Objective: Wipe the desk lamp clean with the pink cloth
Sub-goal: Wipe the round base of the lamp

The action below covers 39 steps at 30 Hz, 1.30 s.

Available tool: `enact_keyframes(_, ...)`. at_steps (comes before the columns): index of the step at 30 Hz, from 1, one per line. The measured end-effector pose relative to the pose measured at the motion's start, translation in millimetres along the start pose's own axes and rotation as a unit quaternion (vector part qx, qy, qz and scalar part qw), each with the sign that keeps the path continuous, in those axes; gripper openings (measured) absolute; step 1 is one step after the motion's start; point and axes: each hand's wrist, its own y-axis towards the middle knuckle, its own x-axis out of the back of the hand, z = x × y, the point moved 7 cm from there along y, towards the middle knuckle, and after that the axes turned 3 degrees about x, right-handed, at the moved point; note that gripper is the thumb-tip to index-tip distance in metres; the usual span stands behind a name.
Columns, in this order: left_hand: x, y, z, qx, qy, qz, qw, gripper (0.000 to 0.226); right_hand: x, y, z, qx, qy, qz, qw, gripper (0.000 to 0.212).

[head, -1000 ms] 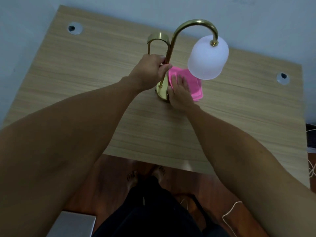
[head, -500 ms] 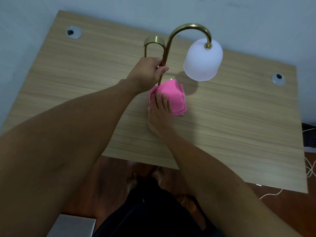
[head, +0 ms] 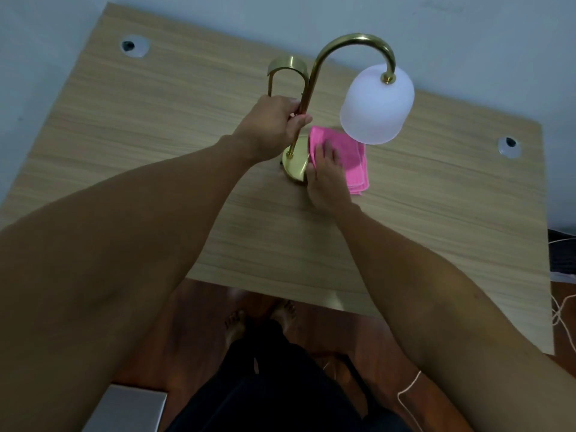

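A brass desk lamp [head: 314, 70] with a curved neck and a white frosted shade [head: 377, 104] stands on the wooden desk [head: 156, 126]. My left hand [head: 274, 120] grips its stem low down. Its round brass base [head: 294, 166] shows just under that hand. My right hand [head: 325, 179] presses the folded pink cloth [head: 352, 160] flat against the right side of the base, fingers spread on the cloth. The shade hangs above the cloth's far edge.
Two round cable holes sit in the desk, one far left [head: 132, 46] and one far right [head: 509, 146]. A pale wall runs behind. My bare feet [head: 258, 316] stand on a dark floor below the near edge, with white cables [head: 561, 310] at right and a grey box [head: 124, 406] bottom left.
My right hand has slid the pink cloth from over the front of the base back to its right side, under the shade. The left hand keeps its hold on the stem.
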Motion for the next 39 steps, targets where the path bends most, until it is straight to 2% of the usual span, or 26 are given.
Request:
enact_keyframes(4, 2, 0, 0, -0.004, 0.002, -0.001, 1.0, 0.032, -19, -43, 25, 0.016, -0.034, -0.038, 0.999, 0.057)
enact_keyframes(9, 0, -1, 1, 0.01, -0.017, 0.008, 1.0, 0.031, -44, -51, 60, 0.069, -0.068, -0.006, 0.995, 0.057)
enact_keyframes(13, 1, -2, 1, 0.009, -0.022, 0.011, 1.0, 0.033, -41, -59, 40, 0.094, -0.105, 0.013, 0.99, 0.06)
enact_keyframes(18, 1, -1, 4, 0.011, -0.013, 0.006, 1.0, 0.034, -14, -52, 7, 0.049, -0.041, -0.012, 0.998, 0.058)
enact_keyframes(21, 1, 0, 2, -0.01, 0.002, -0.005, 1.0, 0.029, 4, -7, -4, -0.001, -0.002, 0.019, 1.0, 0.058)
enact_keyframes(23, 0, 2, 1, -0.025, 0.012, -0.007, 1.0, 0.027, 10, 19, -3, 0.001, 0.032, 0.055, 0.998, 0.057)
enact_keyframes(28, -2, 6, 3, -0.034, 0.018, -0.002, 0.999, 0.031, 12, 46, 26, 0.089, 0.106, 0.168, 0.976, 0.055)
enact_keyframes(31, -2, 4, 1, -0.038, 0.008, -0.006, 0.999, 0.027, 14, 47, 31, 0.098, 0.116, 0.19, 0.97, 0.055)
enact_keyframes(35, -3, 2, 1, -0.033, 0.011, -0.013, 0.999, 0.029, 16, 40, 21, 0.109, 0.115, 0.168, 0.973, 0.054)
enact_keyframes(39, -2, 0, 0, -0.026, 0.007, -0.014, 1.0, 0.031, 7, 2, 12, 0.095, 0.049, 0.049, 0.993, 0.057)
